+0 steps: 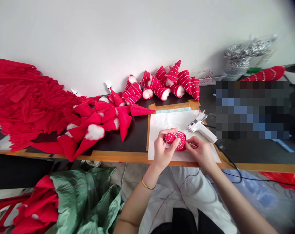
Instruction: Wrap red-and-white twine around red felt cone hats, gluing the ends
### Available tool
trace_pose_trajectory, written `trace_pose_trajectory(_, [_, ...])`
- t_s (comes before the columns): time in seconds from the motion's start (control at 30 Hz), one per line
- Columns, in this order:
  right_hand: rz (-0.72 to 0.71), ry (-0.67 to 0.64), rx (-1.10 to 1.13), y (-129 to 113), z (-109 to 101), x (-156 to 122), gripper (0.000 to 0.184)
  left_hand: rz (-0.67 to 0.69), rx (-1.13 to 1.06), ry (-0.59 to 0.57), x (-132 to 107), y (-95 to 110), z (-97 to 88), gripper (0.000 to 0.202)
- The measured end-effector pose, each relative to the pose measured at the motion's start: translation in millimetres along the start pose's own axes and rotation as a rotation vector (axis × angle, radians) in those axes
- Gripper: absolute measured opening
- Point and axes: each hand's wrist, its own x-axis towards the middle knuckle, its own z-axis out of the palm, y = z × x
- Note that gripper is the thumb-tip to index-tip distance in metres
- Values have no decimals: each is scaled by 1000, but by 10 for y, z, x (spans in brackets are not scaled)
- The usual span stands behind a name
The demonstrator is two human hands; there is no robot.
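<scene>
My left hand (162,149) is closed around a stuffed red cone (176,139) wound with red-and-white cord, held just above a white sheet (167,122) on the table. My right hand (199,151) pinches at the cone's right end, where the cord (173,191) runs off and trails down over my lap. A white glue gun (201,126) lies on the sheet just behind my right hand.
Plain red stuffed cones (98,125) lie in a heap at the left, cord-wrapped ones (167,83) against the wall. Red fabric (23,100) is piled at far left. A green bag (86,198) of red pieces sits on the floor. Silver trim (245,52) is at back right.
</scene>
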Motion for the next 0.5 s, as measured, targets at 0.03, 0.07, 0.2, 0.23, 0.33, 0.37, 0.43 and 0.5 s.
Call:
trace_pose_trajectory(0.03, [0,2,-4,5,2,2,30,3,28,27,7,-7,0,35])
trace_pose_trajectory(0.07, [-1,4,-8,9,5,3,33,5,59,67,16,-15,-1,36])
trace_pose_trajectory(0.2, [-5,6,-15,20,13,9,39,-25,113,203,74,-60,-19,43])
trace_pose_trajectory(0.23, [-5,5,-15,19,13,9,39,-40,103,200,90,-70,-21,44])
trace_pose_trajectory(0.33, [-9,1,-17,6,10,7,34,-39,74,150,118,-61,-1,45])
trace_pose_trajectory(0.37, [-12,-1,-18,0,7,5,32,-27,69,125,117,-43,18,44])
trace_pose_trajectory(0.43, [-20,-5,-18,-11,1,2,28,5,64,39,102,15,75,45])
trace_pose_trajectory(0.5, [-31,-1,-22,-14,-2,4,26,51,76,-85,71,79,146,53])
